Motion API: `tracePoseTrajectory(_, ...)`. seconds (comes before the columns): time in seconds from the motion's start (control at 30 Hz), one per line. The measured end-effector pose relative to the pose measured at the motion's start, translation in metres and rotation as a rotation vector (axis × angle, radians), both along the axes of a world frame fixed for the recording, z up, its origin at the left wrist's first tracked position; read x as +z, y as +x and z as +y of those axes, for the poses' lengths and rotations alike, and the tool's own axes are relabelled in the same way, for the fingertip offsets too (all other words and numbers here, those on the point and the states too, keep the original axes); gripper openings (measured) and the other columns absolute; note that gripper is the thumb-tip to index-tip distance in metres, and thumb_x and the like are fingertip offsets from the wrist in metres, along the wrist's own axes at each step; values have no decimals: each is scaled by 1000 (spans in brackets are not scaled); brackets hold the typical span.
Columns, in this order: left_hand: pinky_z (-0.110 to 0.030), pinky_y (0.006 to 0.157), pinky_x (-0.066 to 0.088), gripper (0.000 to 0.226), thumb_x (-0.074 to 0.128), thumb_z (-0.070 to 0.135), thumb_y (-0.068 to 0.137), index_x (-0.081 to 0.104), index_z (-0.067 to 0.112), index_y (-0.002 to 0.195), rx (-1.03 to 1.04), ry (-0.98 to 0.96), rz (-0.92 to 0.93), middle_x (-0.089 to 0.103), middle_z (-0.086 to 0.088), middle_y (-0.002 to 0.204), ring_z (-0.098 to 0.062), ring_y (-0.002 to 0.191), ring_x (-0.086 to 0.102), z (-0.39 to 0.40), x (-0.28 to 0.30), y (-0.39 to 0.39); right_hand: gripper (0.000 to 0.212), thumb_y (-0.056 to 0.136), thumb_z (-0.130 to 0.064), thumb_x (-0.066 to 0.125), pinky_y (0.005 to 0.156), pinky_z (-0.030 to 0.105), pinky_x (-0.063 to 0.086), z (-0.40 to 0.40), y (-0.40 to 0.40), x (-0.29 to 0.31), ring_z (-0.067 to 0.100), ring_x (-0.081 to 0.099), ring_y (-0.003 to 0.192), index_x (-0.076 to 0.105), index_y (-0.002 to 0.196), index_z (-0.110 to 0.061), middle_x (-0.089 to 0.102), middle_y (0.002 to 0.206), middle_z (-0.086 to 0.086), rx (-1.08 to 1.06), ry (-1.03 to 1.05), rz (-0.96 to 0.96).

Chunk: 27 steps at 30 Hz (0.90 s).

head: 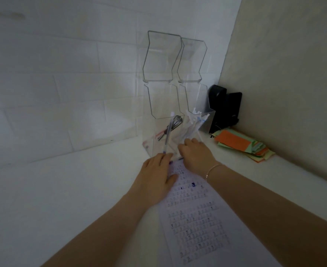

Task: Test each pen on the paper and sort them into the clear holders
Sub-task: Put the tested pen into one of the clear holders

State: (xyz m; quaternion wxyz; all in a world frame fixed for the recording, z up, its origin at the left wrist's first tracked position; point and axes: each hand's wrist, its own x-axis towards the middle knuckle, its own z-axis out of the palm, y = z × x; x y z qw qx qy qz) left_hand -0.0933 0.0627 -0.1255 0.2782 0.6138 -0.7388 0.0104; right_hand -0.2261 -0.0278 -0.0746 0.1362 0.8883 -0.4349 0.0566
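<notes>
Your left hand pinches a pen low on the barrel, tip end down by your fingers, cap end tilted up in front of the left holder. Held low like that, it looks ready either to write on the paper or to drop into a holder; can't tell which.

Your right hand sits at the base of the right holder, knuckles up, fingers curled toward the clear wall. Probably steadying it or reaching for the next pen, but whether it grips anything is hidden. A thin bracelet is on that wrist.

The left holder has a few pens incl. a dark one and a reddish one. The right holder has a bunch of pale, clear-bodied pens leaning together. So sorting looks well underway, w/ two groups already apart.

The paper lies just in front of the holders, under both hands. It's covered in rows of small blue marks, w/ a couple of darker blots near the top. Your left palm rests on its edge, which likely pins it.

Surface: white counter, set in a corner. White brick-pattern wall behind, plain beige wall at right. A black device stands in the corner, touching or just behind the right holder. A loose stack of orange and green slips lies beside it. Light is dim.
</notes>
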Motion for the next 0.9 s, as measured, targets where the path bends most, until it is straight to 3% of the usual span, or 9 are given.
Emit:
tracePoseTrajectory(0.2, -33, 100, 35, 68, 57, 35, 90, 27, 7, 144, 73, -133, 143, 40, -11, 138, -26, 121, 45, 0, 5, -1, 21, 84, -14, 51, 68, 33, 35, 18, -15, 27, 30, 57, 90, 52, 105, -13, 58, 98, 11, 74, -32, -208)
tracePoseTrajectory(0.3, -36, 98, 38, 58, 51, 36, 93, 34, 8, 141, 129, -193, 146, 44, -11, 137, -25, 120, 46, 0, 8, -2, 5, 89, -18, 50, 68, 33, 44, 33, -25, 40, 25, 55, 84, 50, 93, -20, 57, 98, 5, 21, 214, -313)
tracePoseTrajectory(0.4, -34, 86, 42, 39, 38, 33, 95, 57, 12, 122, 88, -315, 49, 61, -5, 113, -24, 100, 58, 1, 14, -2, 4, 89, -16, 53, 62, 32, 45, 51, -31, 38, 20, 52, 69, 55, 89, -20, 59, 87, 5, 15, 449, -475)
tracePoseTrajectory(0.53, -30, 67, 35, 34, 33, 30, 97, 62, 16, 108, -131, -321, -127, 58, 0, 89, -19, 77, 51, 3, 17, -2, 7, 91, -25, 54, 68, 30, 44, 67, -41, 38, 14, 51, 70, 54, 86, -30, 58, 86, -5, 3, 426, -464)
tracePoseTrajectory(0.63, -29, 62, 35, 28, 38, 32, 96, 61, 16, 98, -184, -358, -172, 54, 1, 82, -19, 71, 51, 2, 23, -1, 11, 93, -36, 50, 69, 28, 42, 73, -47, 43, 14, 53, 80, 58, 96, -30, 56, 87, -7, -33, 318, -284)
tracePoseTrajectory(0.67, -27, 63, 36, 26, 42, 34, 94, 61, 16, 100, -174, -359, -97, 54, 3, 83, -15, 71, 51, 3, 26, -4, 14, 93, -38, 50, 67, 26, 38, 73, -48, 45, 15, 52, 79, 59, 98, -28, 55, 86, -6, -39, 279, -243)
tracePoseTrajectory(0.73, -19, 69, 41, 32, 53, 39, 90, 54, 21, 116, -141, -305, 264, 53, 9, 93, -6, 77, 50, 9, 32, -13, 13, 91, -35, 56, 63, 21, 35, 71, -48, 47, 14, 53, 74, 61, 93, -23, 59, 85, -3, -36, 243, -298)
tracePoseTrajectory(0.8, -12, 77, 43, 55, 62, 40, 85, 40, 25, 132, -155, -168, 673, 53, 13, 108, -1, 90, 53, 14, 40, -24, 9, 86, -25, 65, 51, 11, 34, 66, -48, 47, 10, 49, 60, 64, 82, -17, 59, 75, -3, -79, 416, -729)
tracePoseTrajectory(0.9, -12, 82, 47, 74, 58, 46, 78, 25, 29, 142, -213, -8, 899, 55, 14, 112, 5, 99, 56, 17, 47, -33, 11, 83, -5, 68, 47, 15, 41, 65, -42, 37, 13, 47, 51, 58, 79, -7, 56, 68, 9, -106, 808, -1284)
